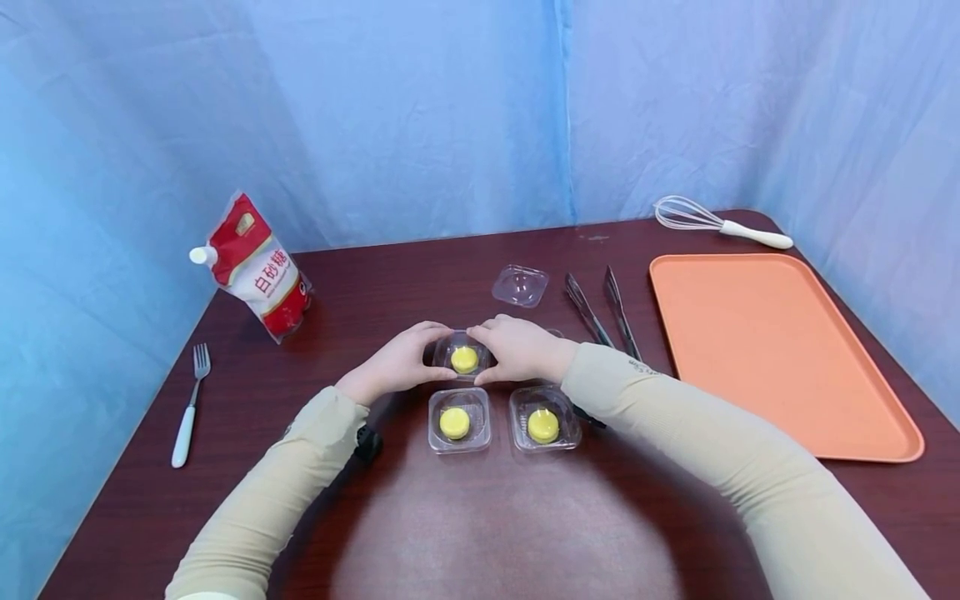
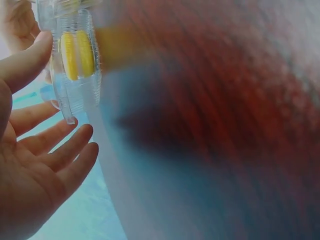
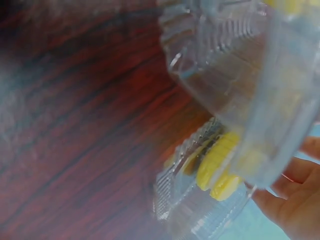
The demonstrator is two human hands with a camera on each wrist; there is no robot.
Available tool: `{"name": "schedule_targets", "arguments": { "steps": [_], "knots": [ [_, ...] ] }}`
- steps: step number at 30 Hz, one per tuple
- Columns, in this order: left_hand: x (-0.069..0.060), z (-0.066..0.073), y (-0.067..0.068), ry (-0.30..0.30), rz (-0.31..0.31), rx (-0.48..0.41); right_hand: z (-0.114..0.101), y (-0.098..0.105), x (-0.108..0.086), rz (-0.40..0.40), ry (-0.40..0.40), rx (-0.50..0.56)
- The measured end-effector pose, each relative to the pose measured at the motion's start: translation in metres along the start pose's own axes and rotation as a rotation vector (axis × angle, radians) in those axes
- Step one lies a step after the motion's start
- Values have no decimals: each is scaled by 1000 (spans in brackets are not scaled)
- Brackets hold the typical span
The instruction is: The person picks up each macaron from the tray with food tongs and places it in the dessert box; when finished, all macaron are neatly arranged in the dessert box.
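A lidded clear plastic box (image 1: 452, 340) holding a yellow macaron (image 1: 464, 360) sits on the table between both hands. My left hand (image 1: 397, 360) grips its left side, thumb in front and fingers behind, as the left wrist view shows. At the right side, my right hand (image 1: 521, 350) holds it the same way. Seen side-on, the macaron (image 2: 77, 55) shows two yellow shells. Two similar boxes stand nearer: one in front (image 1: 460, 450), another at right (image 1: 547, 445), each with a yellow macaron. A clear rim behind the right hand is mostly hidden.
A clear lid (image 1: 521, 286) lies farther back, beside metal tongs (image 1: 622, 312). An orange tray (image 1: 765, 350) fills the right side, with a whisk (image 1: 720, 223) behind it. On the left are a sugar pouch (image 1: 262, 271) and a fork (image 1: 190, 408).
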State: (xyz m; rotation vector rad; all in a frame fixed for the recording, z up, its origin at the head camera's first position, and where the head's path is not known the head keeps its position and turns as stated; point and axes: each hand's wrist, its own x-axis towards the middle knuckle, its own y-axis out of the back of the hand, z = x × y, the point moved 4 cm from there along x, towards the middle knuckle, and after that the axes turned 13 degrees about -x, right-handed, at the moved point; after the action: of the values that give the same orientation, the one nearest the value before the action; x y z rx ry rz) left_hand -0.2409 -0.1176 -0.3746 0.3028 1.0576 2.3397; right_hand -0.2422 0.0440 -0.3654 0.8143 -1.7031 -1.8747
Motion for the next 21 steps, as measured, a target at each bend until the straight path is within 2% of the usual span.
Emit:
{"name": "schedule_targets", "arguments": {
  "steps": [15,21],
  "knots": [
    [1,-5,-1,23,1,2,3,-1,-2,20,7,-12],
    [1,-5,0,37,6,1,11,4,-6,72,17,-7]
  ]
}}
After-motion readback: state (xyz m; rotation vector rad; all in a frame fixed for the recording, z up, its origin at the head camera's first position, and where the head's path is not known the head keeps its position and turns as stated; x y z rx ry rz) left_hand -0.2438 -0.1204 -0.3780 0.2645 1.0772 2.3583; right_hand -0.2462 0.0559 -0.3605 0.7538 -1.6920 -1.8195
